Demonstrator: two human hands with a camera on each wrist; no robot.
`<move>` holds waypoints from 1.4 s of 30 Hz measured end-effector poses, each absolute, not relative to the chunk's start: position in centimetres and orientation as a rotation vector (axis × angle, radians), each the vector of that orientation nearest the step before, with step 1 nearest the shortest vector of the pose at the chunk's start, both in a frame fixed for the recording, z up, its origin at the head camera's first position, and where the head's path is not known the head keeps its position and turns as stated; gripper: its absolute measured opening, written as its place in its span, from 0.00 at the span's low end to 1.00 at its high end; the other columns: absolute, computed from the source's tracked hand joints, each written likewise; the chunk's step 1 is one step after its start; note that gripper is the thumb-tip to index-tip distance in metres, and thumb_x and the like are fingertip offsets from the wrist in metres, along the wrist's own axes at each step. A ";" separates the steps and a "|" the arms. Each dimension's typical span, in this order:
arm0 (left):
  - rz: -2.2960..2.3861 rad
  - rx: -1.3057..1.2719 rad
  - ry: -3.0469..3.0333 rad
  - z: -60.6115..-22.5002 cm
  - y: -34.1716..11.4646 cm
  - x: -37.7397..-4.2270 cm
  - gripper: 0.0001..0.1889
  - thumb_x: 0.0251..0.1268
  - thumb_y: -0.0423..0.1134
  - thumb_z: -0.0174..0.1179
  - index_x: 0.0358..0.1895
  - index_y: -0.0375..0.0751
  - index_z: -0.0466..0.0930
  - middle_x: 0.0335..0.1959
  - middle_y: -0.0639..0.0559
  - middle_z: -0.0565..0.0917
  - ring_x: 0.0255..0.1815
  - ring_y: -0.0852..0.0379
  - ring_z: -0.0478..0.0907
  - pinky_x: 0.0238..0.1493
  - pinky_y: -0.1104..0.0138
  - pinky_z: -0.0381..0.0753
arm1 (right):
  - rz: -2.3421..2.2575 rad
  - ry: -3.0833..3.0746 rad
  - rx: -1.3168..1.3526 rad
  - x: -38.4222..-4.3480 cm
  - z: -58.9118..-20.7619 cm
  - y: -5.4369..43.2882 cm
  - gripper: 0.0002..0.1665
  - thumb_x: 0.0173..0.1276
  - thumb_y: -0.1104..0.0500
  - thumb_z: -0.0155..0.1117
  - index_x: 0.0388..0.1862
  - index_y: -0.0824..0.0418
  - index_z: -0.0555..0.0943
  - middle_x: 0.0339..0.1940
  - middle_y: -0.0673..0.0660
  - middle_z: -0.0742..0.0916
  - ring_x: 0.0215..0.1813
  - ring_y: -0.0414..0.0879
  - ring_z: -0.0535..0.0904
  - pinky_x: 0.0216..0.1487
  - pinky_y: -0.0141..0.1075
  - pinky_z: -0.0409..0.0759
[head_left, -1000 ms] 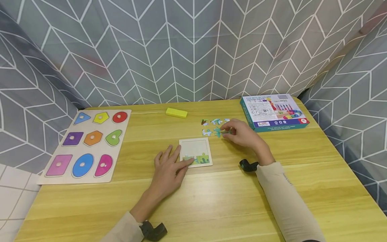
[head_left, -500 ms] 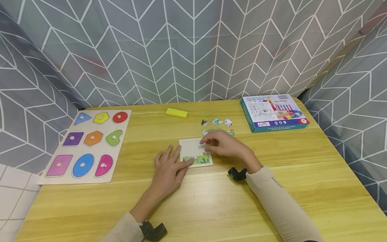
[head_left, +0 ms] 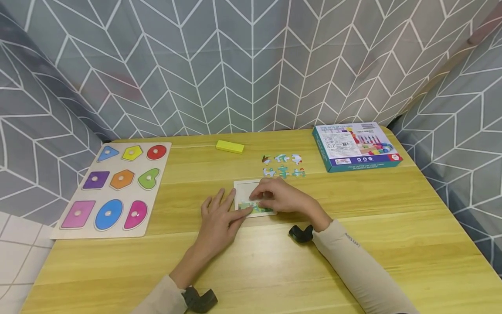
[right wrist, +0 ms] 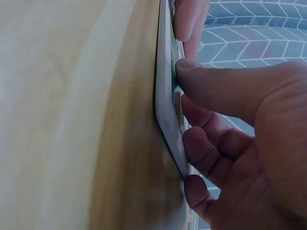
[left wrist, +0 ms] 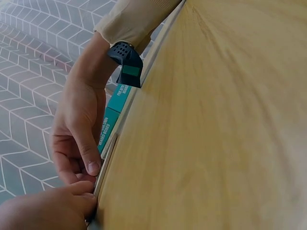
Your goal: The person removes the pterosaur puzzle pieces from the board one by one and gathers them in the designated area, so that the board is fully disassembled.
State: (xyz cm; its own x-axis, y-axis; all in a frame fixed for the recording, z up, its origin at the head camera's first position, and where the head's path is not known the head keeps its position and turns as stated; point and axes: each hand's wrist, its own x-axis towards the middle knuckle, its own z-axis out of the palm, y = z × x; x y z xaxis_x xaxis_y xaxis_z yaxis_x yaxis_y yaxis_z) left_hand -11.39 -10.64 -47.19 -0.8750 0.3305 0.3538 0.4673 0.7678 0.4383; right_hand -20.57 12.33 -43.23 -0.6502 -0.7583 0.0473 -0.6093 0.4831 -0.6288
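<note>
A small wooden puzzle tray (head_left: 244, 188) lies on the table, with green jigsaw pieces (head_left: 268, 210) fitted along its near side. My left hand (head_left: 218, 220) rests at its left side, fingers spread and fairly straight, the index finger reaching onto the fitted pieces. Over the tray, my right hand (head_left: 281, 196) pinches a puzzle piece (head_left: 254, 203) between thumb and index finger, right above the fitted row and mostly covered by the fingers. In the right wrist view the thumb (right wrist: 196, 74) presses down at the tray's surface while the other fingers curl over its edge.
Several loose puzzle pieces (head_left: 283, 171) lie in two rows behind the tray. A yellow block (head_left: 229, 147) sits farther back. At left lies a wooden shape board (head_left: 129, 194) with knobbed pieces; at back right, a bead game box (head_left: 357, 146). A patterned curtain (head_left: 251, 65) hangs behind the table.
My right hand has come left and nearer from the loose pieces to the tray, bringing a puzzle piece down to the fitted row. The left hand has stayed in place.
</note>
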 end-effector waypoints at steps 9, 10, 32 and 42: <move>-0.800 -0.644 -2.727 -47.1 -10.6 -11.3 0.15 0.68 0.42 0.66 0.52 0.67 0.89 0.74 0.34 0.70 0.78 0.27 0.58 0.71 0.30 0.48 | -0.840 2.518 -1.219 -20.0 -43.3 11.8 0.23 0.67 0.67 0.65 0.59 0.52 0.86 0.34 0.46 0.81 0.36 0.39 0.70 0.43 0.38 0.57; -0.797 -0.650 -2.727 -47.1 -10.6 -11.3 0.15 0.68 0.41 0.65 0.52 0.67 0.89 0.74 0.33 0.70 0.78 0.27 0.58 0.71 0.30 0.47 | -0.832 2.518 -1.229 -19.9 -43.3 11.7 0.24 0.67 0.68 0.63 0.60 0.52 0.85 0.33 0.46 0.80 0.36 0.39 0.69 0.43 0.38 0.56; -0.708 -0.709 -2.784 -47.0 -10.6 -11.1 0.24 0.67 0.32 0.62 0.57 0.70 0.86 0.76 0.29 0.65 0.80 0.27 0.55 0.71 0.30 0.45 | -0.805 2.534 -1.155 -19.4 -43.5 11.0 0.32 0.64 0.72 0.52 0.61 0.47 0.84 0.34 0.46 0.78 0.39 0.40 0.67 0.43 0.39 0.54; -0.710 -0.706 -2.781 -47.1 -10.6 -11.2 0.26 0.65 0.31 0.63 0.57 0.71 0.85 0.76 0.29 0.65 0.80 0.27 0.56 0.71 0.30 0.45 | -0.871 2.510 -1.159 -19.5 -43.7 11.1 0.24 0.65 0.67 0.62 0.58 0.48 0.83 0.38 0.47 0.82 0.44 0.43 0.73 0.45 0.40 0.56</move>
State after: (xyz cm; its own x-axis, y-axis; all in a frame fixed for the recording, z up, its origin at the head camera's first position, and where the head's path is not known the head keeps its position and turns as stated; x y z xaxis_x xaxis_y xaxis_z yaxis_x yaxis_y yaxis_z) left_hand -11.18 -10.62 -47.06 -0.8695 0.4014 0.2877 0.4902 0.7723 0.4040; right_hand -19.54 11.13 -43.71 -0.6553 -0.7548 0.0284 -0.6103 0.5070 -0.6087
